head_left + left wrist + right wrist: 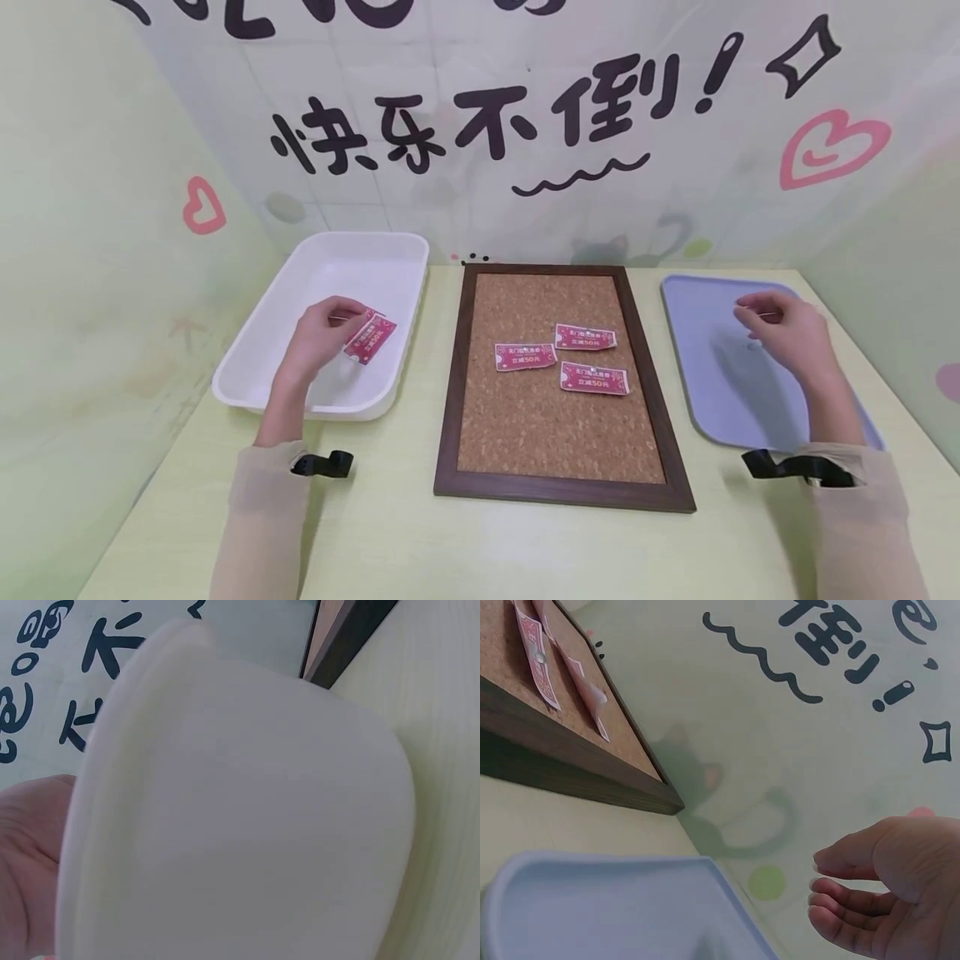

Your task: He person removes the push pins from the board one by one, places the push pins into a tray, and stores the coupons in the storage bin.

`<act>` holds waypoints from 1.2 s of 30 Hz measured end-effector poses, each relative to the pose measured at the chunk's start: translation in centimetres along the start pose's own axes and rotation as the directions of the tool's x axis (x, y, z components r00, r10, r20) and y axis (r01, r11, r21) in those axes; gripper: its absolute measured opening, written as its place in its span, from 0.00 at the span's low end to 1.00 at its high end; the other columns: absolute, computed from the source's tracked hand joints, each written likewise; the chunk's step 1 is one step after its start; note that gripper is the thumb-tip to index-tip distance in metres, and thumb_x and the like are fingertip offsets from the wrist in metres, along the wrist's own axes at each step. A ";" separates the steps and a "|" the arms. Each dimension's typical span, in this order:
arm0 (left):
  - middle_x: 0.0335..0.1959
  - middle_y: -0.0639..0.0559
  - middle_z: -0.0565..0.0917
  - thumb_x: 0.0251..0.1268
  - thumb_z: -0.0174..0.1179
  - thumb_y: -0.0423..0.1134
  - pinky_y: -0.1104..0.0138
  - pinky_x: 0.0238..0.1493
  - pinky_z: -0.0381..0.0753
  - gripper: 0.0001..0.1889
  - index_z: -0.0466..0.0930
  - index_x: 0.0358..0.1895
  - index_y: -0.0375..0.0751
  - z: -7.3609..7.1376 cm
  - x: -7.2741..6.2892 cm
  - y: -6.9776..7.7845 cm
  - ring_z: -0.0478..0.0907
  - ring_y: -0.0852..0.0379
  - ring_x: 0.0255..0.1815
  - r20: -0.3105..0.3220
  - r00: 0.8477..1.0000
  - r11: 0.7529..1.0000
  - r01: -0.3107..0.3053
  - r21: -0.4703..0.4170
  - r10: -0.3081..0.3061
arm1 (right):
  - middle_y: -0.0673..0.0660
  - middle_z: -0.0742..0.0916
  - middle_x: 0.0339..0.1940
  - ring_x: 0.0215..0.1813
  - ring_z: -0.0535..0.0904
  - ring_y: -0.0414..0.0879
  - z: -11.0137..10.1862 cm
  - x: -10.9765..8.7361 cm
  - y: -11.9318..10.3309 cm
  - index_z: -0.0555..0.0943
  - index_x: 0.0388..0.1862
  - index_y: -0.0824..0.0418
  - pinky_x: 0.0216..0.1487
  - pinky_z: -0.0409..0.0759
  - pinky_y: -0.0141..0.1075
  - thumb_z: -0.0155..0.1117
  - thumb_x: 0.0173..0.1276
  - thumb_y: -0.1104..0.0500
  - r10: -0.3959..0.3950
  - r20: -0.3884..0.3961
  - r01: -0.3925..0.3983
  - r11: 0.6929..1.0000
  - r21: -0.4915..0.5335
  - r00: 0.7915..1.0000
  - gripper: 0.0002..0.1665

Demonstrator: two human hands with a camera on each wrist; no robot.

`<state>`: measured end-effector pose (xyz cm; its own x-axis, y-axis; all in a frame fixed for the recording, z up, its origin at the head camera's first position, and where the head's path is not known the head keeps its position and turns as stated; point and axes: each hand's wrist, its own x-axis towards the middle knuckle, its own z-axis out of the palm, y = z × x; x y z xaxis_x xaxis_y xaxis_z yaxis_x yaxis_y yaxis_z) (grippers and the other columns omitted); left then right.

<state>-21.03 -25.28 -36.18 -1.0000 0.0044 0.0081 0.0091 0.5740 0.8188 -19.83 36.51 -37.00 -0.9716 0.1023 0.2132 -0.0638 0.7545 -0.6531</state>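
Observation:
My left hand (318, 333) pinches a pink paper coupon (372, 340) with white print, held over the white tub (258, 350). In the left wrist view the tub's wall hides the coupon and most of the hand, leaving part of the palm (34, 862) in sight. Over the blue tray (697, 392) hovers my right hand (791, 329), its fingers loosely bent; in the right wrist view a gap shows between thumb and fingers. Between the hands, a cork board (525, 442) with a dark wooden frame carries three similar coupons (525, 357), each with a small pin near its top edge.
The pale table (390, 533) runs up to a printed back wall (450, 217) with large black characters. Side walls close in the left and right. Tub, board and tray stand side by side, and the tub's raised rim (412, 250) is the tallest edge.

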 end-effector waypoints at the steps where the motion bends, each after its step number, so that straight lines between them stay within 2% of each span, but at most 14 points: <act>1: 0.53 0.35 0.80 0.74 0.58 0.35 0.60 0.53 0.75 0.16 0.77 0.58 0.29 0.2 0.0 0.1 0.76 0.44 0.53 0.003 1.000 1.000 -0.012 0.004 0.012 | 0.31 0.79 0.30 0.28 0.76 0.28 0.1 0.0 -0.2 0.80 0.54 0.70 0.28 0.74 0.24 0.63 0.74 0.53 -0.015 0.006 0.015 1.000 -0.003 1.000 0.21; 3: 0.52 0.35 0.80 0.74 0.58 0.35 0.59 0.53 0.75 0.15 0.77 0.57 0.29 0.6 -0.1 0.4 0.76 0.43 0.53 0.008 0.999 0.999 -0.036 0.006 0.036 | 0.40 0.83 0.33 0.28 0.76 0.28 0.5 0.0 -0.7 0.81 0.53 0.69 0.28 0.74 0.24 0.62 0.75 0.53 -0.045 0.018 0.045 0.999 -0.015 0.999 0.21; 7: 0.50 0.36 0.81 0.73 0.57 0.33 0.58 0.54 0.75 0.14 0.78 0.56 0.29 1.4 -0.3 0.9 0.77 0.43 0.52 0.027 0.996 0.997 -0.083 0.007 0.082 | 0.64 0.87 0.39 0.29 0.77 0.28 1.4 0.1 -1.5 0.82 0.51 0.71 0.29 0.74 0.23 0.63 0.74 0.58 -0.131 0.026 0.131 0.991 0.004 0.991 0.17; 9: 0.49 0.36 0.82 0.73 0.57 0.32 0.60 0.51 0.76 0.13 0.78 0.55 0.29 1.9 -0.5 1.3 0.78 0.43 0.50 0.040 0.994 0.995 -0.103 0.005 0.103 | 0.69 0.86 0.40 0.30 0.78 0.28 1.9 0.0 -1.8 0.82 0.50 0.71 0.29 0.74 0.22 0.63 0.73 0.60 -0.165 0.028 0.165 0.986 0.015 0.986 0.15; 11: 0.48 0.37 0.83 0.73 0.58 0.32 0.62 0.44 0.79 0.13 0.78 0.55 0.29 2.3 -0.6 1.8 0.79 0.43 0.49 0.051 0.991 0.992 -0.123 -0.002 0.123 | 0.69 0.86 0.40 0.30 0.77 0.27 2.4 -0.2 -2.1 0.82 0.50 0.71 0.29 0.74 0.21 0.63 0.73 0.61 -0.186 0.035 0.185 0.983 0.018 0.982 0.14; 14: 0.45 0.38 0.83 0.72 0.58 0.32 0.64 0.40 0.79 0.12 0.79 0.53 0.31 2.9 -0.7 2.4 0.80 0.45 0.46 0.059 0.987 0.988 -0.152 0.002 0.152 | 0.68 0.86 0.40 0.32 0.76 0.25 3.0 -0.6 -2.7 0.82 0.50 0.70 0.30 0.74 0.21 0.63 0.73 0.61 -0.201 0.050 0.200 0.980 0.022 0.978 0.14; 18: 0.43 0.40 0.84 0.71 0.59 0.32 0.63 0.46 0.76 0.10 0.81 0.50 0.32 3.9 -0.8 3.0 0.80 0.46 0.45 0.068 0.980 0.981 -0.189 0.038 0.186 | 0.66 0.86 0.39 0.34 0.75 0.23 3.9 -1.0 -3.5 0.82 0.49 0.70 0.33 0.73 0.19 0.64 0.73 0.61 -0.233 0.064 0.232 0.972 0.028 0.970 0.13; 21: 0.41 0.41 0.84 0.70 0.60 0.31 0.61 0.46 0.77 0.09 0.81 0.49 0.32 4.6 -0.8 3.4 0.81 0.47 0.43 0.070 0.977 0.975 -0.207 0.078 0.202 | 0.65 0.87 0.39 0.35 0.75 0.24 4.6 -1.2 -4.2 0.82 0.49 0.70 0.35 0.72 0.18 0.65 0.72 0.62 -0.262 0.084 0.261 0.965 0.022 0.961 0.12; 26: 0.39 0.41 0.84 0.69 0.60 0.29 0.59 0.46 0.78 0.08 0.81 0.48 0.30 5.4 -1.0 4.3 0.81 0.47 0.41 0.069 0.966 0.964 -0.255 0.071 0.251 | 0.62 0.88 0.37 0.37 0.79 0.34 5.8 -1.6 -5.4 0.83 0.47 0.69 0.37 0.73 0.19 0.66 0.71 0.63 -0.300 0.122 0.300 0.954 0.014 0.946 0.10; 31: 0.40 0.43 0.84 0.70 0.60 0.31 0.58 0.47 0.79 0.08 0.81 0.48 0.32 6.5 -1.1 5.5 0.80 0.49 0.42 0.115 0.956 0.960 -0.276 0.043 0.269 | 0.59 0.88 0.36 0.38 0.82 0.45 7.1 -1.9 -6.7 0.83 0.46 0.69 0.38 0.77 0.22 0.66 0.71 0.65 -0.335 0.162 0.337 0.941 0.018 0.928 0.09; 36: 0.40 0.45 0.84 0.71 0.59 0.32 0.58 0.47 0.80 0.08 0.81 0.49 0.32 7.9 -1.0 6.5 0.80 0.49 0.43 0.167 0.941 0.951 -0.306 0.042 0.296 | 0.59 0.87 0.37 0.40 0.83 0.52 8.1 -2.4 -8.0 0.83 0.46 0.70 0.41 0.83 0.36 0.66 0.70 0.66 -0.344 0.231 0.344 0.938 0.039 0.910 0.09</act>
<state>-19.94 -15.07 -35.44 -0.9381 0.3104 0.1539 0.3150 0.5793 0.7518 -18.86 24.92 -38.17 -0.9150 -0.3162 0.2505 -0.4034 0.7175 -0.5678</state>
